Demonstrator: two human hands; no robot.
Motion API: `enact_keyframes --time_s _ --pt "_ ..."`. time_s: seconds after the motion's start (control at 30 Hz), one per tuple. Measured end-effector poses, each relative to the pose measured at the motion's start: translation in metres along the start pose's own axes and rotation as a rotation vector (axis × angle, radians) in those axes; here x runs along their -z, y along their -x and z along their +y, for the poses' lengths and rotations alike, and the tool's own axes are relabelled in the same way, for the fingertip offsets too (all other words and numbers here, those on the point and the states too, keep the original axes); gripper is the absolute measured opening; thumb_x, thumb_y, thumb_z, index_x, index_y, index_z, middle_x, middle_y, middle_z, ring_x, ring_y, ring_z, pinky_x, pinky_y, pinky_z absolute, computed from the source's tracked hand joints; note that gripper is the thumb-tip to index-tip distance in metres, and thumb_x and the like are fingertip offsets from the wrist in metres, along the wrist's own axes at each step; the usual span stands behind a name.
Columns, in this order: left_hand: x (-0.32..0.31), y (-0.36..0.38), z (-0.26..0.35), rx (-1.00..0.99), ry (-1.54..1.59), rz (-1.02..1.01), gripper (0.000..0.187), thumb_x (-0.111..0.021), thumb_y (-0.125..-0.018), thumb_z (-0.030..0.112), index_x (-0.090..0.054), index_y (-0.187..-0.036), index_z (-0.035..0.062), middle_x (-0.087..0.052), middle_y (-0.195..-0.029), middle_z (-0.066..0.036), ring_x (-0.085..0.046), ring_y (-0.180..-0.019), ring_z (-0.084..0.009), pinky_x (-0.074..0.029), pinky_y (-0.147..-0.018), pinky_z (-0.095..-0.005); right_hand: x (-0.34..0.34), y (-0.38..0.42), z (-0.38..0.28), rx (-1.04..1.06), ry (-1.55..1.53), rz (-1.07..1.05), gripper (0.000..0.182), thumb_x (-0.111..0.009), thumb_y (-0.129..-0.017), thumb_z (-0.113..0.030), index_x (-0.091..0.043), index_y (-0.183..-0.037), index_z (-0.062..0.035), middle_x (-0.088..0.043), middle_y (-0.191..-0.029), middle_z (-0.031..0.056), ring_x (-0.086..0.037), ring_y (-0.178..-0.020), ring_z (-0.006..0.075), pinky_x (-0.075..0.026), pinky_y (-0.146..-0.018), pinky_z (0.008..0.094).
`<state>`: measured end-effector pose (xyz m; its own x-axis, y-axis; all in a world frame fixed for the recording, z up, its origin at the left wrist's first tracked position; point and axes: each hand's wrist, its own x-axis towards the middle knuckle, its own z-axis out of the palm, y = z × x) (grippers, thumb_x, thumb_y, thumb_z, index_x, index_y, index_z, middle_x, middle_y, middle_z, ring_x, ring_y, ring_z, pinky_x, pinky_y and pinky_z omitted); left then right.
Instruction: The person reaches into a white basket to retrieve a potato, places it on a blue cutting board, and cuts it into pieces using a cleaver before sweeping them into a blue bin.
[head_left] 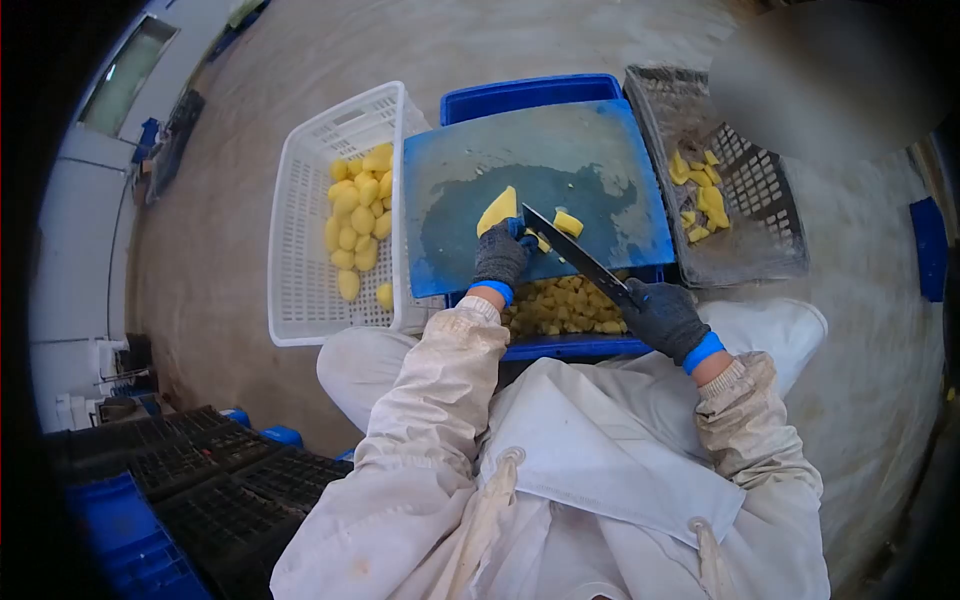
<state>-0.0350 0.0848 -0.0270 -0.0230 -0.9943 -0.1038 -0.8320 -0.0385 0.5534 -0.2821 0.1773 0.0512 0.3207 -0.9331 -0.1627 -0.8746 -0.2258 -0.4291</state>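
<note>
My right hand [664, 316], in a dark glove with a blue band, is closed around the handle of a knife [577, 256]. The long dark blade slants up and left across a blue cutting board [530, 140], its tip beside my left hand [502, 254]. That hand, gloved too, has its fingers closed on a peeled yellow potato [498, 208], which lies on the board. A cut potato piece [568, 223] rests just right of the blade. Another small piece is partly hidden by the knife. Below the board's near edge, diced potatoes [570, 306] show in a blue bin [585, 348].
On the left stands a white perforated crate [285, 240] with many whole peeled potatoes [358, 215]. At right a dark grey crate [740, 262] contains yellow potato pieces [711, 200]. Black crates [225, 480] and a blue crate [130, 530] sit at lower left.
</note>
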Motion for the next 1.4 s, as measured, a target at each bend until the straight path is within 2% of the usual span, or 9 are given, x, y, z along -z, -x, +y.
enact_keyframes --time_s 0.5,0.63,0.7,0.8,0.97,1.03,1.1,1.23,1.4 --pt "0.001 -0.001 -0.002 -0.01 -0.019 -0.053 0.033 -0.068 -0.072 0.027 -0.062 -0.097 0.0062 -0.062 -0.094 -0.017 -0.058 -0.092 -0.0337 -0.045 -0.083 -0.0418 -0.016 -0.012 0.0 -0.046 0.164 -0.143 0.024 -0.046 -0.084 -0.026 -0.061 -0.086 -0.0065 -0.061 -0.07 0.0168 -0.061 -0.068 0.0345 -0.047 -0.059 0.0469" --pt "0.007 -0.011 -0.004 -0.037 -0.051 -0.129 0.035 -0.067 -0.072 0.023 -0.059 -0.102 0.0066 -0.06 -0.098 -0.017 -0.056 -0.097 -0.034 -0.044 -0.086 -0.0405 -0.004 0.006 0.004 -0.046 -0.218 -0.029 0.025 -0.048 -0.085 -0.025 -0.06 -0.088 -0.0039 -0.061 -0.071 0.0175 -0.06 -0.062 0.0321 -0.046 -0.056 0.0448" --pt "0.008 -0.015 -0.001 -0.319 -0.103 0.042 0.034 -0.064 -0.073 0.018 -0.058 -0.105 0.007 -0.059 -0.102 -0.017 -0.055 -0.101 -0.0341 -0.043 -0.088 -0.0397 0.012 0.026 0.002 -0.046 -0.431 0.027 0.024 -0.049 -0.085 -0.024 -0.059 -0.089 -0.0028 -0.061 -0.068 0.0165 -0.06 -0.057 0.0288 -0.045 -0.053 0.0423" --pt "0.022 -0.016 0.02 -0.308 -0.148 -0.268 0.036 -0.062 -0.074 0.017 -0.058 -0.109 0.0059 -0.061 -0.099 -0.018 -0.056 -0.099 -0.0334 -0.044 -0.087 -0.04 0.029 0.042 0.005 -0.433 -0.872 -0.008 0.02 -0.055 -0.085 -0.018 -0.057 -0.096 -0.0017 -0.052 -0.059 0.0045 -0.05 -0.048 0.0111 -0.04 -0.043 0.027" --pt "0.036 0.003 0.05 -0.243 -0.285 -0.695 0.039 -0.066 -0.074 0.025 -0.06 -0.107 0.0061 -0.061 -0.104 -0.018 -0.056 -0.098 -0.0341 -0.044 -0.088 -0.0386 0.023 0.045 0.018 -0.518 -1.05 0.104 0.02 -0.054 -0.086 -0.018 -0.056 -0.098 -0.0018 -0.053 -0.059 0.0046 -0.05 -0.045 0.0117 -0.039 -0.04 0.0252" --pt "0.03 -0.007 0.05 -0.17 -0.292 -0.635 0.041 -0.067 -0.073 0.023 -0.059 -0.11 0.0082 -0.058 -0.11 -0.017 -0.055 -0.102 -0.0337 -0.043 -0.09 -0.0385 0.019 0.045 0.021 -0.507 -1.03 0.126 0.02 -0.054 -0.086 -0.018 -0.056 -0.098 -0.0017 -0.053 -0.058 0.0047 -0.05 -0.045 0.0115 -0.039 -0.039 0.0245" --pt "0.021 -0.017 0.047 -0.415 -0.184 -0.102 0.041 -0.066 -0.073 0.019 -0.057 -0.112 0.0097 -0.053 -0.119 -0.016 -0.053 -0.104 -0.0337 -0.042 -0.091 -0.0392 0.017 0.039 0.019 -0.545 -1.089 0.111 0.02 -0.054 -0.086 -0.017 -0.056 -0.097 -0.0012 -0.053 -0.058 0.0046 -0.05 -0.045 0.0115 -0.039 -0.039 0.0247" --pt "0.011 -0.044 0.058 -0.451 -0.338 -0.434 0.049 -0.063 -0.074 0.013 -0.05 -0.121 0.0116 -0.048 -0.126 -0.014 -0.052 -0.106 -0.0334 -0.042 -0.092 -0.0398 0.014 0.037 0.02 -0.479 -1.028 0.094 0.019 -0.053 -0.085 -0.017 -0.057 -0.095 -0.0012 -0.055 -0.059 0.0054 -0.051 -0.046 0.0121 -0.041 -0.042 0.0269" --pt "0.0 -0.031 0.019 -0.639 -0.286 -0.163 0.051 -0.056 -0.077 0.006 -0.046 -0.126 0.0155 -0.047 -0.127 -0.013 -0.049 -0.112 -0.0307 -0.042 -0.092 -0.0398 0.01 0.039 0.025 -0.444 -0.906 0.111 0.022 -0.053 -0.085 -0.02 -0.058 -0.095 -0.0014 -0.056 -0.06 0.0095 -0.053 -0.048 0.017 -0.044 -0.048 0.0312"
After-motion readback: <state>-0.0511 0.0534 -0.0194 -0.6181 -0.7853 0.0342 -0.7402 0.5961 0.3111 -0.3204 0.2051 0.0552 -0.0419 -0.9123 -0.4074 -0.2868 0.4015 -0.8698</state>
